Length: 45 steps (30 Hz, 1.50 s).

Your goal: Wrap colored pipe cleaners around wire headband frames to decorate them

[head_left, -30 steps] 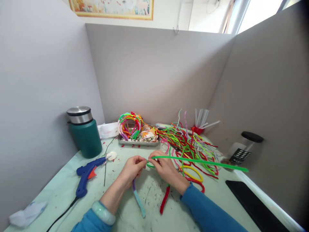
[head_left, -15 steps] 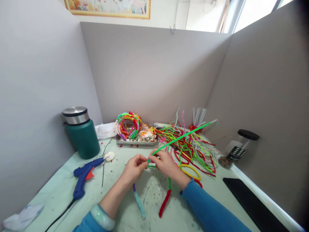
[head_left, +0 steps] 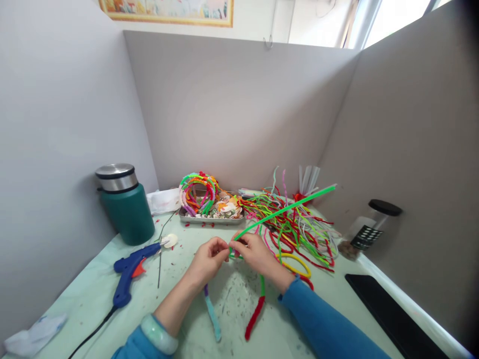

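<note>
My left hand [head_left: 208, 260] and my right hand [head_left: 253, 254] meet over the middle of the table, both pinched on a curved band wrapped in fuzzy wire. A long green pipe cleaner [head_left: 288, 210] runs from the pinch up and to the right, its free end in the air. The band's two ends hang toward me: a purple and light-blue end [head_left: 211, 311] under the left hand, a green and red end [head_left: 256, 311] under the right hand.
A pile of coloured pipe cleaners [head_left: 295, 224] lies right of the hands. A metal tray [head_left: 211, 217] with finished bands stands behind. A blue glue gun [head_left: 130, 271] and a green flask [head_left: 125, 204] are at left. A glass jar [head_left: 368, 229] and a black slab [head_left: 389, 316] are at right.
The green pipe cleaner's free end swung from low right, near the table, up toward the back right. Both hands stayed pinched together at the same spot.
</note>
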Each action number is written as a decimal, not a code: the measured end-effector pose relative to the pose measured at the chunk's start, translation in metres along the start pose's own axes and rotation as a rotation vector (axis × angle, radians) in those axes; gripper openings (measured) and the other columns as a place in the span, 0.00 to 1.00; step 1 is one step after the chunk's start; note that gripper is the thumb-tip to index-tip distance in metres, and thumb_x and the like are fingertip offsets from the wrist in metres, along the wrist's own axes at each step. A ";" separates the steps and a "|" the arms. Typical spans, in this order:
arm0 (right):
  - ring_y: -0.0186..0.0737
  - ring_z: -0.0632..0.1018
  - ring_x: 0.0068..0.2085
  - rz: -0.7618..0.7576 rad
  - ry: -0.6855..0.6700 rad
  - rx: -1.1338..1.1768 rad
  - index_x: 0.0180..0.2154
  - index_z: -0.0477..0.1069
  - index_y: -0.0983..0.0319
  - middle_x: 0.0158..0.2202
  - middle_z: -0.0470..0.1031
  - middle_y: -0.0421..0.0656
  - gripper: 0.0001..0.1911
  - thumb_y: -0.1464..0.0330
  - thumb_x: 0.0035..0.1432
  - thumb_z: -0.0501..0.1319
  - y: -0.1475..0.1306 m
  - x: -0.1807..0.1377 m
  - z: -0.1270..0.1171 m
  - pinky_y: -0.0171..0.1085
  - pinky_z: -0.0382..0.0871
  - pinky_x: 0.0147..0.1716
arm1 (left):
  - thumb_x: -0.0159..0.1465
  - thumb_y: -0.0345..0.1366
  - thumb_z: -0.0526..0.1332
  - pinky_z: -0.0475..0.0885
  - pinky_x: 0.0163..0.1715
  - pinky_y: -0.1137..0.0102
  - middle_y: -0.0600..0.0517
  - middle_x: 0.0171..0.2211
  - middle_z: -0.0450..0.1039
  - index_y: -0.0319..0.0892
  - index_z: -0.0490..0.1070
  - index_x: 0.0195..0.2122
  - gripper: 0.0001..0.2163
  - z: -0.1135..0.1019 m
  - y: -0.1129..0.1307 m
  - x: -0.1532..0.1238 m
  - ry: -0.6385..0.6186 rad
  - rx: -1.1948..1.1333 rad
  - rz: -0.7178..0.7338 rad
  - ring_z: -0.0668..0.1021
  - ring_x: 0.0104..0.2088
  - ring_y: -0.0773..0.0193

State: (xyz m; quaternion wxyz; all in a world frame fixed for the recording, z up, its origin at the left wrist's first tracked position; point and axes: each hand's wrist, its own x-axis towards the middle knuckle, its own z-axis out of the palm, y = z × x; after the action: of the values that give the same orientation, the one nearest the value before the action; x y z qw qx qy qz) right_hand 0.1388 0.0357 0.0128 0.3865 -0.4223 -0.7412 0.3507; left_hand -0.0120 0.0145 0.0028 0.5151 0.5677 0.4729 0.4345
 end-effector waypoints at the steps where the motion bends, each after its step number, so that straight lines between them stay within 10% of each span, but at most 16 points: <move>1: 0.32 0.70 0.25 0.001 -0.004 -0.006 0.25 0.69 0.65 0.21 0.69 0.39 0.10 0.67 0.55 0.56 -0.001 0.000 0.000 0.30 0.60 0.26 | 0.53 0.41 0.60 0.50 0.11 0.78 0.59 0.19 0.66 0.40 0.63 0.29 0.10 0.000 0.000 0.000 0.008 0.019 -0.010 0.57 0.11 0.78; 22: 0.33 0.70 0.27 -0.114 0.031 -0.424 0.27 0.71 0.62 0.24 0.72 0.39 0.11 0.63 0.56 0.58 -0.003 -0.002 -0.007 0.31 0.56 0.25 | 0.54 0.42 0.57 0.48 0.12 0.75 0.61 0.10 0.56 0.40 0.67 0.20 0.11 -0.003 -0.001 0.000 0.015 0.240 -0.158 0.56 0.10 0.75; 29: 0.36 0.71 0.35 -0.351 0.110 -0.757 0.45 0.68 0.57 0.38 0.71 0.43 0.13 0.72 0.58 0.55 -0.013 -0.005 -0.018 0.33 0.57 0.31 | 0.53 0.43 0.59 0.47 0.13 0.75 0.61 0.09 0.55 0.39 0.67 0.20 0.12 -0.005 -0.003 0.000 -0.017 0.282 -0.170 0.55 0.10 0.75; 45: 0.37 0.68 0.36 -0.362 0.130 -0.819 0.32 0.73 0.60 0.34 0.69 0.44 0.08 0.71 0.59 0.55 -0.005 -0.002 -0.022 0.34 0.57 0.33 | 0.52 0.43 0.59 0.47 0.12 0.75 0.59 0.13 0.62 0.38 0.69 0.22 0.12 -0.005 -0.003 -0.001 -0.041 0.210 -0.141 0.56 0.11 0.75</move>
State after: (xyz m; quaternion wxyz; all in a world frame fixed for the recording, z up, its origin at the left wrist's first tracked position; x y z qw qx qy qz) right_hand 0.1568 0.0367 0.0262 0.2885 -0.4252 -0.8549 -0.0717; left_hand -0.0170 0.0142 0.0002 0.4917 0.5926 0.5439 0.3334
